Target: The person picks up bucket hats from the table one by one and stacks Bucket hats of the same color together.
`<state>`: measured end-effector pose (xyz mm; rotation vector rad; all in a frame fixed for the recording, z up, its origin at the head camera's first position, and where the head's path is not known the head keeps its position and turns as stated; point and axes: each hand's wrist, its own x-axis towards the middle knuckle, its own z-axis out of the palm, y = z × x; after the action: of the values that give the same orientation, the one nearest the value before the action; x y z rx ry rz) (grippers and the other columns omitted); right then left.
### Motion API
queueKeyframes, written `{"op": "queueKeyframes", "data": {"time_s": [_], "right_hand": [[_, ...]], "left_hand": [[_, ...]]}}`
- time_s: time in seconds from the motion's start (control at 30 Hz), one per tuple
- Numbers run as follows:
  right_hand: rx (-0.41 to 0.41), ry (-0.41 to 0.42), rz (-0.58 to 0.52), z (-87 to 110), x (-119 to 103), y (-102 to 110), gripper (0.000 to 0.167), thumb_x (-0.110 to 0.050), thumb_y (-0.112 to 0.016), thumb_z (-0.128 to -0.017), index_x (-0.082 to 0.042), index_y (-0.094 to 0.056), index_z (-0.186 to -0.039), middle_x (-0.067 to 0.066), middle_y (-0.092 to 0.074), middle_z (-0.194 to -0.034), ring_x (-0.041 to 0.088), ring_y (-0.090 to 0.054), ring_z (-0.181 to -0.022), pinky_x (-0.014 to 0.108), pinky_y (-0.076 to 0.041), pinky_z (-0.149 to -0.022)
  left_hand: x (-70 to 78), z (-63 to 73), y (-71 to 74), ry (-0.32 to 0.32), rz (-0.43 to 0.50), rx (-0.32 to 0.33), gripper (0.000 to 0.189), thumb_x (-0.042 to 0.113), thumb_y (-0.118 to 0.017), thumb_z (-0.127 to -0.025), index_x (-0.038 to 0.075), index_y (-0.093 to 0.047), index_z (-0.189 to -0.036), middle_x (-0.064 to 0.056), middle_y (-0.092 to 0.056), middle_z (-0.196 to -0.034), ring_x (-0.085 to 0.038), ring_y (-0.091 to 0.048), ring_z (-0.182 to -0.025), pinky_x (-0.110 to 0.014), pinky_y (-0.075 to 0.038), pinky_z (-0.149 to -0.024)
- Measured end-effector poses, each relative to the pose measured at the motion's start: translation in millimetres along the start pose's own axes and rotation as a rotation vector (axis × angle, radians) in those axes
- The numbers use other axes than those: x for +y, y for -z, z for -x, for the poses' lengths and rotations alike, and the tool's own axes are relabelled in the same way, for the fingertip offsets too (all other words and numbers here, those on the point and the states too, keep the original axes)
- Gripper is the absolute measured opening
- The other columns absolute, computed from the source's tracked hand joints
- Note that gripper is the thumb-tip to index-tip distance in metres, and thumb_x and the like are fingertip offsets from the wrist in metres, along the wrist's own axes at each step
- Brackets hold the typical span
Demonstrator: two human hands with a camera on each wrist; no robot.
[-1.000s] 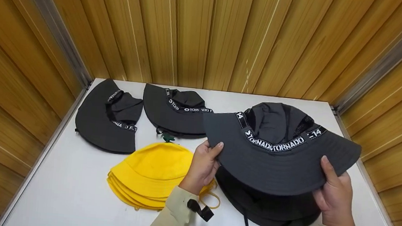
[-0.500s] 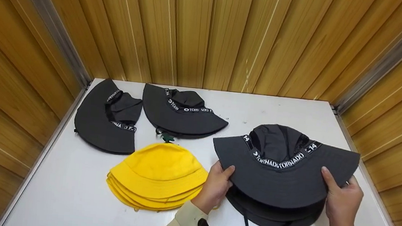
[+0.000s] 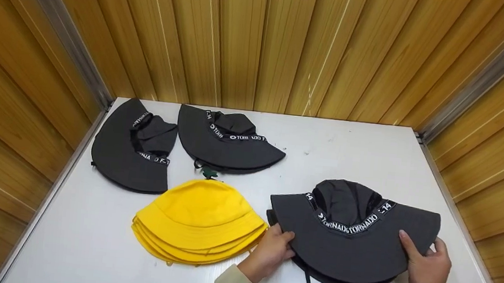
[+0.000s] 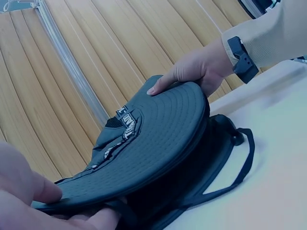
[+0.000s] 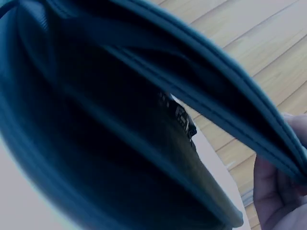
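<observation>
Left hand and right hand clamp a dark-grey, wide-brimmed fabric hat, seemingly nearly stacked; two far-left matching hats remain.

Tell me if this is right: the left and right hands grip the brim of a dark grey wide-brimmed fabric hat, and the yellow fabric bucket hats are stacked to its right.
Wrong side: the head view shows the stacked yellow fabric bucket hats to the left of the held dark grey wide-brimmed fabric hat. The rest holds: the left hand and right hand grip its brim.
</observation>
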<state>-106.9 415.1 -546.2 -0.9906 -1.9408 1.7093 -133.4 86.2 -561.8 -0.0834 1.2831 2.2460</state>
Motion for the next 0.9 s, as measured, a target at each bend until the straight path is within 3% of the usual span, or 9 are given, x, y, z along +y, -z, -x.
{"op": "queueKeyframes", "data": {"time_s": [0.1,0.23,0.37,0.43,0.53,0.6,0.7,0.8,0.9], "right_hand": [[0.000,0.016,0.166,0.3,6.3,1.7,0.075,-0.031,-0.087,-0.083,-0.008,-0.046,-0.143,-0.018,-0.065,-0.066,0.001,-0.066,-0.054,0.018,-0.056,-0.053],[0.003,0.061,0.433,-2.9,15.1,2.8,0.090,-0.044,-0.082,-0.085,0.001,-0.039,-0.151,0.012,-0.074,-0.088,-0.002,-0.059,-0.060,0.014,-0.050,-0.055],[-0.008,0.081,0.626,-7.8,21.3,1.9,0.097,-0.055,-0.075,-0.087,0.008,-0.037,-0.150,0.032,-0.063,-0.114,0.016,-0.059,-0.075,0.022,-0.043,-0.060],[-0.032,0.078,0.662,-9.6,22.5,0.8,0.099,-0.056,-0.072,-0.089,0.011,-0.034,-0.150,0.030,-0.059,-0.116,0.033,-0.061,-0.090,0.034,-0.048,-0.068],[-0.063,0.093,0.683,-10.1,22.4,-0.6,0.099,-0.056,-0.069,-0.091,0.013,-0.030,-0.151,0.036,-0.049,-0.128,0.046,-0.050,-0.115,0.047,-0.046,-0.087],[-0.073,0.110,0.687,-9.1,20.8,-1.7,0.099,-0.055,-0.067,-0.092,0.014,-0.028,-0.152,0.037,-0.043,-0.132,0.048,-0.042,-0.124,0.055,-0.042,-0.096],[-0.073,0.122,0.704,-4.3,16.6,-2.9,0.098,-0.055,-0.066,-0.093,0.009,-0.024,-0.154,0.039,-0.031,-0.141,0.052,-0.030,-0.131,0.060,-0.038,-0.101],[-0.066,0.148,0.713,4.5,9.6,-5.4,0.092,-0.053,-0.065,-0.094,0.001,-0.025,-0.157,0.036,-0.018,-0.152,0.054,-0.020,-0.137,0.066,-0.030,-0.104],[-0.071,0.234,0.703,17.3,2.1,-11.9,0.086,-0.048,-0.068,-0.094,-0.007,-0.028,-0.158,0.029,-0.009,-0.160,0.054,-0.013,-0.141,0.072,-0.021,-0.105]], "left_hand": [[-2.0,0.3,3.4,0.041,-0.045,0.010,0.047,0.005,-0.037,-0.107,-0.010,-0.033,-0.151,-0.027,-0.059,-0.142,-0.036,-0.063,-0.127,-0.053,-0.053,-0.104],[-5.2,-1.7,7.1,0.097,-0.076,0.036,0.042,0.004,-0.037,-0.107,-0.012,-0.037,-0.146,-0.028,-0.065,-0.132,-0.038,-0.068,-0.120,-0.054,-0.056,-0.099],[-7.4,-1.1,8.6,0.134,-0.091,0.066,0.037,0.004,-0.039,-0.107,-0.010,-0.041,-0.141,-0.025,-0.071,-0.119,-0.036,-0.072,-0.111,-0.052,-0.059,-0.094],[-6.9,0.4,8.9,0.144,-0.094,0.073,0.035,0.005,-0.041,-0.106,-0.009,-0.043,-0.139,-0.022,-0.073,-0.115,-0.035,-0.073,-0.108,-0.050,-0.060,-0.093],[-4.1,4.3,9.7,0.150,-0.123,0.072,0.034,0.006,-0.047,-0.105,-0.009,-0.044,-0.136,-0.020,-0.073,-0.111,-0.030,-0.075,-0.102,-0.047,-0.062,-0.090],[-1.2,7.3,11.0,0.162,-0.157,0.074,0.034,0.007,-0.052,-0.104,-0.008,-0.046,-0.134,-0.019,-0.073,-0.108,-0.025,-0.075,-0.095,-0.044,-0.062,-0.088],[4.6,12.1,12.9,0.184,-0.212,0.066,0.031,0.009,-0.059,-0.101,-0.006,-0.049,-0.126,-0.018,-0.070,-0.103,-0.018,-0.071,-0.085,-0.042,-0.063,-0.087],[12.0,18.0,14.9,0.209,-0.286,0.032,0.029,0.013,-0.063,-0.100,-0.005,-0.051,-0.119,-0.018,-0.068,-0.101,-0.020,-0.071,-0.083,-0.043,-0.063,-0.087],[22.7,25.3,16.7,0.232,-0.406,-0.014,0.036,0.017,-0.067,-0.099,-0.007,-0.051,-0.121,-0.019,-0.071,-0.103,-0.026,-0.074,-0.088,-0.044,-0.063,-0.087]]}}
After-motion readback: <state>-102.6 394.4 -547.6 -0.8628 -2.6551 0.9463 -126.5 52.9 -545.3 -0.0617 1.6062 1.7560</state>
